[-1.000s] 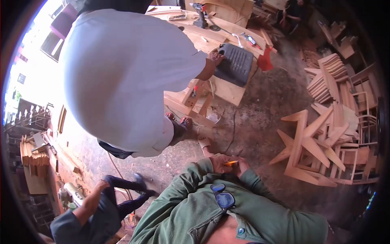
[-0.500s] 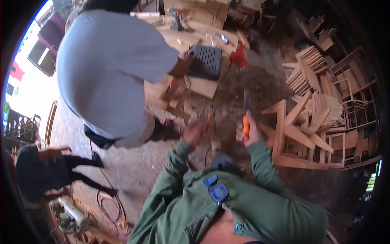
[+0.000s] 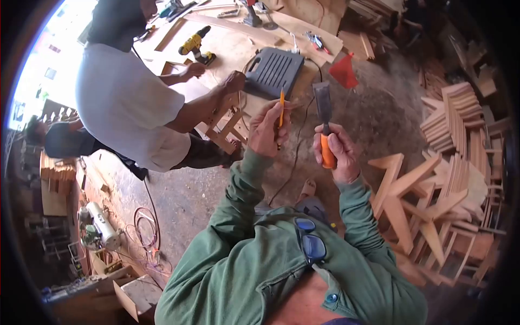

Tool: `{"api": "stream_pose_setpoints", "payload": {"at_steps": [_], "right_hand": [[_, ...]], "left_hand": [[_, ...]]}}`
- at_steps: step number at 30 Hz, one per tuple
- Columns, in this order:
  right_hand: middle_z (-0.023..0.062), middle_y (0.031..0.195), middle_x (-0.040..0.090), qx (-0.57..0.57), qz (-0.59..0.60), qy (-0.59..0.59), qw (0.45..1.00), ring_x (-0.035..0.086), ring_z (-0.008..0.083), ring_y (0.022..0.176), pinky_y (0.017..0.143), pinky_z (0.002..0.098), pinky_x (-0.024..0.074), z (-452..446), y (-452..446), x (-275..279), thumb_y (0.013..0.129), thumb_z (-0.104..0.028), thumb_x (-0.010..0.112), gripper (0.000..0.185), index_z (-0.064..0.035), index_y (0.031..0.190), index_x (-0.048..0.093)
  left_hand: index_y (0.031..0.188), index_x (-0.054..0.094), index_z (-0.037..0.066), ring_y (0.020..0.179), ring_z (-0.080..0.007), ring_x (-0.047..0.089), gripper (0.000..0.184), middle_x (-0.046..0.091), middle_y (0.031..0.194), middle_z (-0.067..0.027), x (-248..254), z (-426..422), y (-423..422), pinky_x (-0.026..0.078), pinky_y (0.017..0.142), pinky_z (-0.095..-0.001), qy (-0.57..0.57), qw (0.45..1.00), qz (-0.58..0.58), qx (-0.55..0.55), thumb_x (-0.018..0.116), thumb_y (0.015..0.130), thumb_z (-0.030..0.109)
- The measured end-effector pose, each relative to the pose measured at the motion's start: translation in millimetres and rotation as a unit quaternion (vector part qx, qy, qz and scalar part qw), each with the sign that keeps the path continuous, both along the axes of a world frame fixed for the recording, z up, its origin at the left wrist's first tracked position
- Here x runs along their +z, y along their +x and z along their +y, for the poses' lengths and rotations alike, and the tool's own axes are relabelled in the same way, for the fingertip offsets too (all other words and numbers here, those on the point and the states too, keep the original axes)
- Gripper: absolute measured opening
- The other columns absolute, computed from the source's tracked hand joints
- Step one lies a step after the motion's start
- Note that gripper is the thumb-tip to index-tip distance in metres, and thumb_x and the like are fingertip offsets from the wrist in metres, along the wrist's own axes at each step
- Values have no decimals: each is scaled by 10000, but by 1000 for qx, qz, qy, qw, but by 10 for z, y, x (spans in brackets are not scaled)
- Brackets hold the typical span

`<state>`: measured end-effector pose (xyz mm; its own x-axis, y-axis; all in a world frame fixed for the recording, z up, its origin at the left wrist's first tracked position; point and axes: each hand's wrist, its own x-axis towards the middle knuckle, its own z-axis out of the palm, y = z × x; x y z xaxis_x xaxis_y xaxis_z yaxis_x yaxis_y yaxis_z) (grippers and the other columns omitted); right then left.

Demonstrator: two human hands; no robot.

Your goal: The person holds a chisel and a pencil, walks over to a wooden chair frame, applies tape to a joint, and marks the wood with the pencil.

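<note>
My left hand [image 3: 264, 132] is closed round a yellow-orange pencil [image 3: 281, 105], held upright with its point away from me. To the right, my right hand [image 3: 345, 151] grips a chisel [image 3: 323, 103] by its orange handle, its wide dark blade pointing forward. Pencil and chisel are apart, both in the air in front of my chest. Just beyond my left hand lies a dark grey ribbed plastic case [image 3: 273, 70] on the wooden worktable [image 3: 227, 30].
A person in a light shirt [image 3: 127, 103] works at the table beside a yellow drill [image 3: 196, 46]. Pliers [image 3: 317, 42] and a red cloth [image 3: 344, 70] are at the table's edge. Stacked wooden parts [image 3: 457, 119] stand right; a cable [image 3: 295, 168] crosses the floor. An air compressor [image 3: 100, 225] stands left.
My view has shifted, and the table and case show more fully. Both hands appear higher in view, still holding the pencil and chisel. The person in the light shirt's arms now show.
</note>
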<state>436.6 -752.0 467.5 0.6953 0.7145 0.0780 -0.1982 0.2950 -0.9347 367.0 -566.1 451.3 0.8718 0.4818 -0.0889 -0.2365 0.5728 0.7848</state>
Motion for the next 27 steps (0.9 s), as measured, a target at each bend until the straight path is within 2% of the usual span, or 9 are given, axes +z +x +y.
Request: {"api": "stream_pose_setpoints", "payload": {"at_steps": [1,4,9,13,17,21,25,26,27], "right_hand": [[37,816,572,2,-2,-20,1000,512,89,637,578,232,422,-90,117,21,1046,-270,478,293,-30,1188,568],[16,760,556,-3,-7,-49,999,495,78,608,548,223,392,-167,337,72,1040,-293,495,282,-49,1153,578],[10,731,547,47,22,-78,996,479,73,569,512,208,369,-159,650,94,1042,-307,493,272,-57,1108,575],[24,725,543,61,5,-76,995,480,81,533,472,210,372,-68,745,-73,1043,-341,481,300,-62,1112,567],[25,736,540,69,13,-99,993,480,86,531,475,213,380,201,1001,-138,1047,-341,470,309,-56,1119,565],[28,738,538,91,-37,-139,985,480,89,531,478,217,387,493,1315,-97,1049,-334,463,316,-47,1133,567],[38,765,545,98,-9,-142,985,487,89,540,486,218,402,770,1665,-97,1052,-306,463,296,-45,1159,554],[40,774,547,97,2,-144,985,489,89,543,489,218,406,843,1711,-105,1052,-296,464,287,-46,1165,551],[43,784,549,104,10,-144,984,490,89,546,492,218,409,896,1751,-102,1052,-285,466,278,-47,1171,547]], "left_hand": [[1129,626,24,534,-60,429,286,552,821,-16,91,-92,109,320,448,-209,-13,1000,7,11,561,1008,275],[1099,639,50,524,-42,425,242,548,795,-9,262,-263,379,297,415,-187,-25,999,28,35,545,1022,259],[1093,638,49,509,-40,437,230,555,761,-4,355,-331,772,299,402,-186,-22,998,-34,53,565,1016,253],[1085,635,45,502,-44,448,227,558,750,-6,186,-311,922,303,393,-186,-8,997,-33,69,578,1013,253],[1076,610,48,501,-56,431,214,532,710,-4,54,-139,1175,300,402,-206,-79,992,-60,76,551,1018,246],[1069,631,36,514,-48,451,224,556,734,0,-200,153,1385,340,428,-202,-67,990,-65,103,560,1009,240],[1065,671,38,539,-41,474,251,577,758,3,-249,384,1622,353,439,-200,-32,989,-5,146,557,1006,254],[1073,662,37,533,-45,470,245,576,767,1,-227,409,1656,354,438,-197,-55,985,28,159,549,1008,245],[1078,656,35,527,-49,467,242,573,769,0,-236,462,1692,350,432,-197,-93,985,-4,142,550,1008,241]]}}
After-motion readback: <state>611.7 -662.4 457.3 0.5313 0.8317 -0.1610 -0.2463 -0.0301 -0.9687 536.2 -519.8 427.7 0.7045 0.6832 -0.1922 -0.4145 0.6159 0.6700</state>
